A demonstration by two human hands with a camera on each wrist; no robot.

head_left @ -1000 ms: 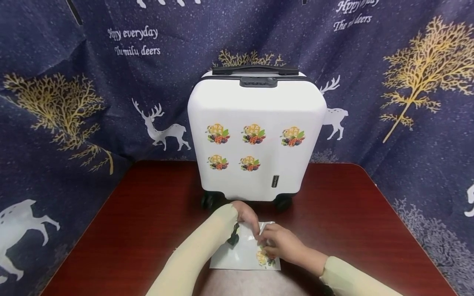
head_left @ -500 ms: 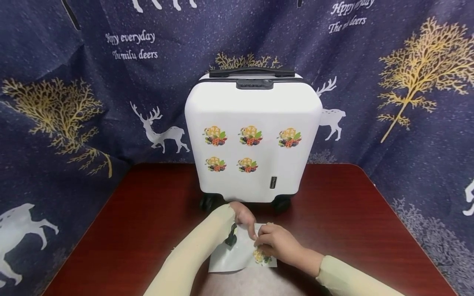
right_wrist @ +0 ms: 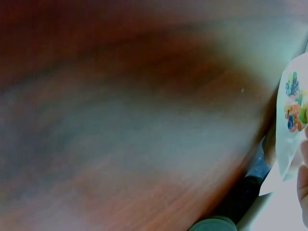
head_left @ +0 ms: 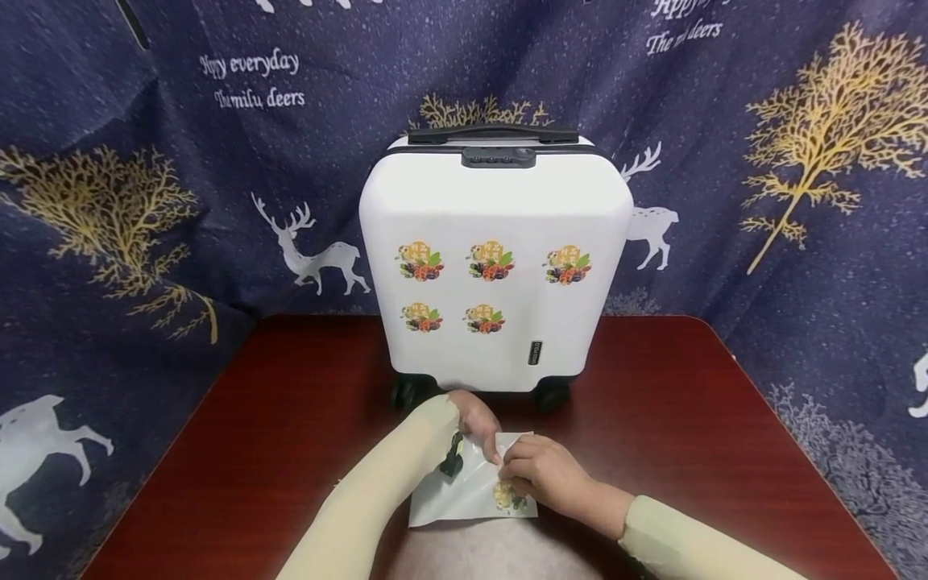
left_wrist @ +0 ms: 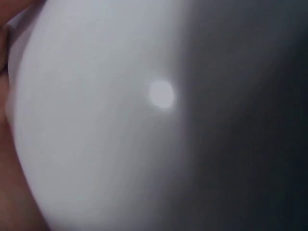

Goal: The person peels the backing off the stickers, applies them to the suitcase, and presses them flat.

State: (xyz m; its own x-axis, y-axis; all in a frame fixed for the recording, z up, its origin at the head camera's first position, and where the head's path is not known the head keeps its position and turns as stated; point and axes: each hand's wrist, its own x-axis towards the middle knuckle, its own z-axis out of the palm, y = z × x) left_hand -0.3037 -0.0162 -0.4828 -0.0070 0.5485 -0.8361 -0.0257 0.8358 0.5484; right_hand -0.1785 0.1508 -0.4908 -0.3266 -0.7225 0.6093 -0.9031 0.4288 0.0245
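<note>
Over the near middle of the table, a glossy white sticker sheet (head_left: pixel 442 501) is between my two hands. Its lower right corner bears a printed fruit sticker (head_left: pixel 510 495), partly covered by my fingers. My left hand (head_left: pixel 478 419) reaches over the far edge and grips the sheet, its fingertips bent down beside the right hand's. My right hand (head_left: pixel 547 474) pinches the sheet just above the sticker. Close up, the sheet (left_wrist: pixel 96 120) fills much of the left wrist view, blurred, with fingers at the left edge. The right wrist view shows berries on the sticker (right_wrist: pixel 292 103).
A white suitcase (head_left: pixel 496 193) stands upright behind the hands, with several fruit stickers (head_left: pixel 491 262) in two rows on its front. Its black wheels (head_left: pixel 553 395) rest on the dark red table (head_left: pixel 290 419). A blue deer-patterned cloth (head_left: pixel 319 161) hangs behind.
The right fingers and thumb have drawn closer together on the sheet, near the left fingertips. The sheet's front edge now slants up to the right. The suitcase stays put.
</note>
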